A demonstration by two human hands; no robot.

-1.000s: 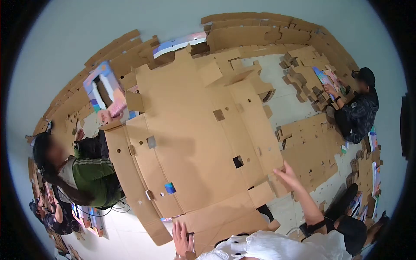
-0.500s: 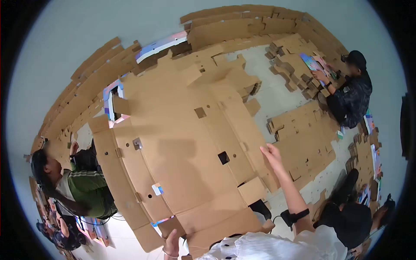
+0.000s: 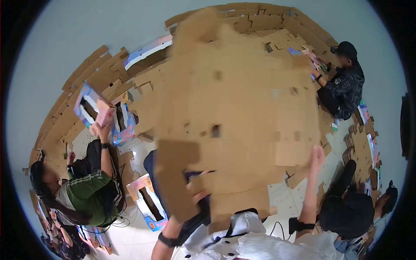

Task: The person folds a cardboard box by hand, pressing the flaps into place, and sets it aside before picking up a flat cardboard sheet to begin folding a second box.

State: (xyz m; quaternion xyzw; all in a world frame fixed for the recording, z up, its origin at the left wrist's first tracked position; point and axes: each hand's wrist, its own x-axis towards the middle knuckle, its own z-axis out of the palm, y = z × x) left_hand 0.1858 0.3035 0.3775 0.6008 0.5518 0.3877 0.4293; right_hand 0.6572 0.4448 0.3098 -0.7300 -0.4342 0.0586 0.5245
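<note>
A large flattened cardboard box (image 3: 242,104) with small cut-out holes is raised in front of me, blurred by motion and filling the middle of the view. My right hand (image 3: 317,157) is closed on its right edge, fingers wrapped around the border. My left hand (image 3: 197,193) is at its lower left, where part of it shows beside a cut-out; most of the fingers are hidden by the cardboard. That hand appears to grip the sheet there.
At left, a seated person (image 3: 86,190) lifts a printed carton (image 3: 93,106). Another printed carton (image 3: 149,203) lies on the floor near my legs. A person in a black cap (image 3: 344,86) sits at far right. Stacked cardboard strips (image 3: 251,21) line the back wall.
The flattened cardboard box has come up off the floor and tilted toward me. My right hand, open before, now holds its right edge; my left moved up and inward. The left person raised a carton.
</note>
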